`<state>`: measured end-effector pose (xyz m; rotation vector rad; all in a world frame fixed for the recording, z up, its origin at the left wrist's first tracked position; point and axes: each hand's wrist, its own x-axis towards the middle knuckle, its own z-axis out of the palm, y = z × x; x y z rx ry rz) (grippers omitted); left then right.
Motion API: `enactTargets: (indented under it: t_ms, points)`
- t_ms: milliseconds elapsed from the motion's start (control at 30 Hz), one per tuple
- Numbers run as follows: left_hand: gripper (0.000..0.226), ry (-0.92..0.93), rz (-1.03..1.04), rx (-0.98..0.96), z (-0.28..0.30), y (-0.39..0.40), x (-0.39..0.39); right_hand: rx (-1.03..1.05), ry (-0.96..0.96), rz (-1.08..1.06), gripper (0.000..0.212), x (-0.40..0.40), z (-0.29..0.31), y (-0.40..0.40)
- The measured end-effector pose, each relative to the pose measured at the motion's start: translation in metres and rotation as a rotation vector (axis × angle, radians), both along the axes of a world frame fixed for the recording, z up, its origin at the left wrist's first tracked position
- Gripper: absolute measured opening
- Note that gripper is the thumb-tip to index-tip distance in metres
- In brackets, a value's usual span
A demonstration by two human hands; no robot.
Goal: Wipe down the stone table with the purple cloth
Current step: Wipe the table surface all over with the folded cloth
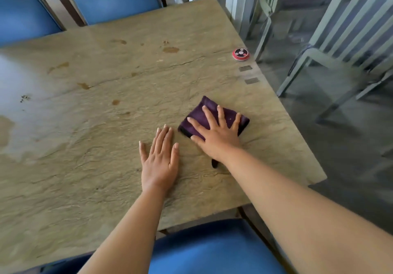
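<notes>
The left hand (pixel 159 163) lies flat on the stone table (pixel 89 180) near its front edge, fingers pressed together; the right hand (pixel 217 133) presses the folded purple cloth (pixel 209 109) with fingers spread, near the right edge; brown stains (pixel 170 49) wait further back; a wide stroke may push the red call button (pixel 240 54) off the far right edge

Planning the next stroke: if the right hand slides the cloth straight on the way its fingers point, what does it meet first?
Mostly bare stone table. The right hand on the purple cloth points up-left; the brown stain seems first, though depth is uncertain.
</notes>
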<state>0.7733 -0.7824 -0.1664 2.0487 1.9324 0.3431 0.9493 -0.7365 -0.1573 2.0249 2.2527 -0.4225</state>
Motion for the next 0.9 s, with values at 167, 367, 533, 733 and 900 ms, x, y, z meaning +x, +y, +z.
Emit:
enactTargets:
  t_ms: [167,367,533,733,900]
  points:
    - [0.055,-0.043,0.074,-0.029,-0.001,0.004,0.005,0.093,0.004,0.474,0.055,0.035,-0.002,-0.075]
    - [0.05,-0.122,0.098,-0.114,0.01,0.009,0.06,0.073,-0.027,0.041,0.054,0.092,-0.002,-0.031]
    - [0.052,-0.222,0.002,-0.107,0.012,0.009,0.105,0.073,-0.045,-0.115,0.055,0.069,-0.001,-0.058]
    - [0.055,0.078,-0.137,-0.058,0.001,0.015,0.11,0.172,-0.044,0.099,0.054,0.108,-0.006,-0.135]
    - [0.057,0.15,-0.128,-0.029,-0.003,0.014,0.113,0.122,-0.025,-0.162,0.054,0.122,-0.007,-0.066]
